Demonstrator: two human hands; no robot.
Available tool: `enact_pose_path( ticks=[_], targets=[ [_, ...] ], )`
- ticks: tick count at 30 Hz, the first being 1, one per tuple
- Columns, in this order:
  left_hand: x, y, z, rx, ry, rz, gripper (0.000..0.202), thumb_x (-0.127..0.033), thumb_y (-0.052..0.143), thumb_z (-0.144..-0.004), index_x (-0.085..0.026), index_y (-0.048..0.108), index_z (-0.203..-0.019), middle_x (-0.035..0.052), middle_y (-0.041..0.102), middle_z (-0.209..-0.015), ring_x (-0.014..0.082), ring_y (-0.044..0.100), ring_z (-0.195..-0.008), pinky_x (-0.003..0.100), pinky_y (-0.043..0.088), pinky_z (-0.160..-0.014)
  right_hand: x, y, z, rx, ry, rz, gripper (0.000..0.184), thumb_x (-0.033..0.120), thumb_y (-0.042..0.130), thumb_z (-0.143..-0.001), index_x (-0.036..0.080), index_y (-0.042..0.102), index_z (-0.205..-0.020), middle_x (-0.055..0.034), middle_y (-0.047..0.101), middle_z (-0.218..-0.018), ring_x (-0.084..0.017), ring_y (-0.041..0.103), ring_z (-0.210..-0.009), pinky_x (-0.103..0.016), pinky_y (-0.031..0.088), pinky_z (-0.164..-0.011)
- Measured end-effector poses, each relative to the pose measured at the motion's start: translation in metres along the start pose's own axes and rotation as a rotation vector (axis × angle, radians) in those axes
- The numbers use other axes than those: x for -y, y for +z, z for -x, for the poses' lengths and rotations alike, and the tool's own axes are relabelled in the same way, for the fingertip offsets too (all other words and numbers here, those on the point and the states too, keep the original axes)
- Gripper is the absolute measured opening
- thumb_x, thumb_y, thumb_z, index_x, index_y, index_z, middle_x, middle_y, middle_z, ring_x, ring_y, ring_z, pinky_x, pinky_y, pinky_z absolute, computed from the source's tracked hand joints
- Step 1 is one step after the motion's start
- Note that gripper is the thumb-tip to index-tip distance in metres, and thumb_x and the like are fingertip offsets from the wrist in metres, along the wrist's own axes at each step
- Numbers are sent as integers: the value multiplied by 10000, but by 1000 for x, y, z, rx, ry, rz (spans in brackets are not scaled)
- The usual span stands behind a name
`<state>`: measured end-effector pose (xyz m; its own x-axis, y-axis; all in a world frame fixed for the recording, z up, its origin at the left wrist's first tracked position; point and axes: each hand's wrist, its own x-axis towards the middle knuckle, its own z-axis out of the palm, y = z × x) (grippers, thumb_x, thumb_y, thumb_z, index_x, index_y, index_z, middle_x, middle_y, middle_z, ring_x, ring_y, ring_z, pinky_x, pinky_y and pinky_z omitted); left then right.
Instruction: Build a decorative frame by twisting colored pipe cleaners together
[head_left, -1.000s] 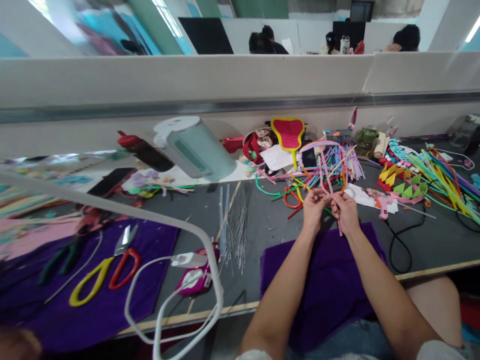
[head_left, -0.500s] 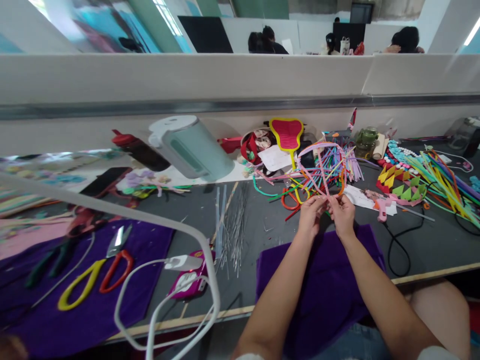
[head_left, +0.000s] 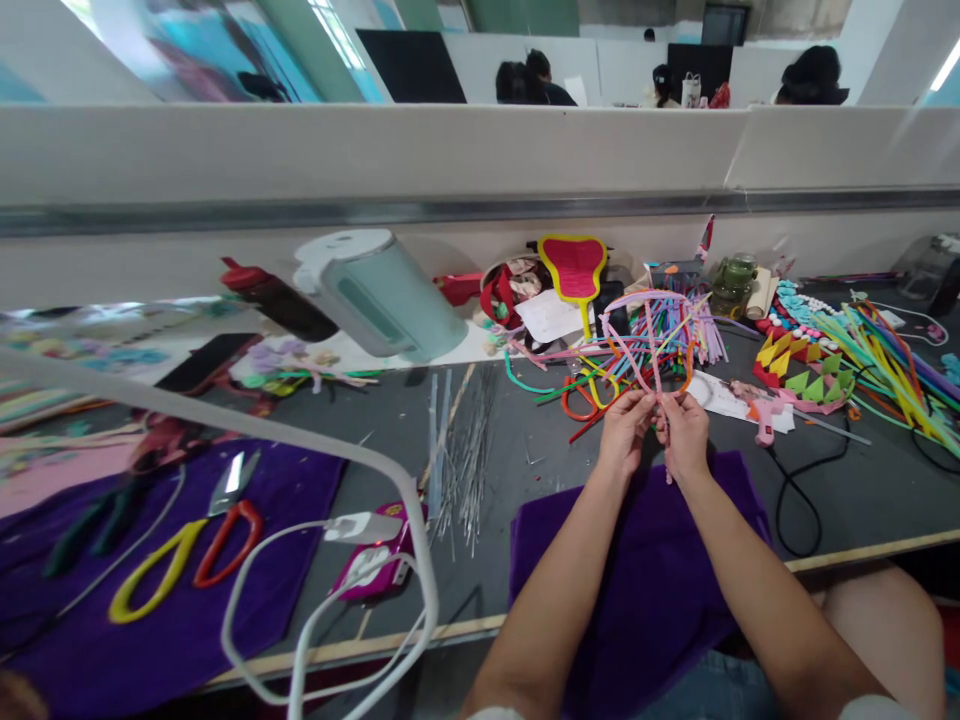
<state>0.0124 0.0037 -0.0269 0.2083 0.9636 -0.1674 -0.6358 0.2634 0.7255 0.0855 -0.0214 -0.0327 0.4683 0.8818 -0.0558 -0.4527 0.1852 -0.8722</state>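
My left hand [head_left: 624, 430] and my right hand [head_left: 684, 433] are close together above a purple cloth [head_left: 645, 570]. Both pinch the lower ends of a pink pipe-cleaner loop [head_left: 642, 330] that stands up from my fingers, with a crossing strand in its middle. A short pink tail hangs below my right hand. Behind the loop lies a pile of coloured pipe cleaners [head_left: 660, 345] on the grey table [head_left: 525, 450].
A bundle of thin metal wires [head_left: 469, 450] lies left of the cloth. Scissors [head_left: 202, 520] and pliers [head_left: 90, 520] rest on another purple cloth at left. A pink glue gun [head_left: 761, 410] with a black cord, a mint kettle [head_left: 379, 295] and white cables [head_left: 360, 560] surround me.
Both hands stayed pinched on the pink loop, shifting slightly as they twist its base. The view drifted a little to the right.
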Motion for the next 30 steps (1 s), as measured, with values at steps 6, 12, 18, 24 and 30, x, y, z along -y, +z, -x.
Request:
enact_pose_path(
  ticks=[6, 12, 18, 24, 30],
  targets=[
    [3, 2, 1, 5, -22, 12, 295, -230, 826, -559, -130, 653, -776, -9, 641, -691, 62, 569, -566, 178, 439, -555, -1, 1, 1, -58, -61, 5, 269, 394, 682, -714, 185, 514, -739, 95, 500, -514, -28, 407, -368, -120, 300, -307],
    [-2, 2, 2, 17, 3, -52, 231, -240, 781, -610, -130, 661, -774, -9, 617, -658, 65, 551, -533, 178, 425, -509, 6, -1, 0, 12, 71, -45, 254, 374, 690, -690, 185, 527, -737, 90, 516, -507, -40, 417, -353, -135, 318, -295],
    [-5, 5, 5, 62, 84, -96, 179, -233, 757, -636, -128, 652, -737, -12, 581, -630, 59, 523, -524, 168, 421, -493, 10, -1, 3, 17, 48, -42, 258, 383, 685, -700, 193, 516, -744, 91, 515, -513, -44, 421, -352, -140, 323, -296],
    [-1, 7, 8, 106, 80, -119, 252, -345, 746, -685, -143, 628, -779, -11, 583, -669, 61, 507, -496, 178, 415, -451, 6, -4, 5, -26, -148, 212, 234, 414, 607, -780, 193, 529, -772, 82, 502, -513, -70, 447, -380, -170, 357, -333],
    [-3, 7, 8, 25, 72, -100, 299, -374, 779, -644, -142, 594, -679, -45, 507, -565, 38, 447, -456, 159, 378, -460, 6, -8, 12, 9, -521, 709, 192, 340, 512, -850, 183, 574, -759, 18, 563, -631, -107, 512, -549, -227, 419, -545]
  ],
)
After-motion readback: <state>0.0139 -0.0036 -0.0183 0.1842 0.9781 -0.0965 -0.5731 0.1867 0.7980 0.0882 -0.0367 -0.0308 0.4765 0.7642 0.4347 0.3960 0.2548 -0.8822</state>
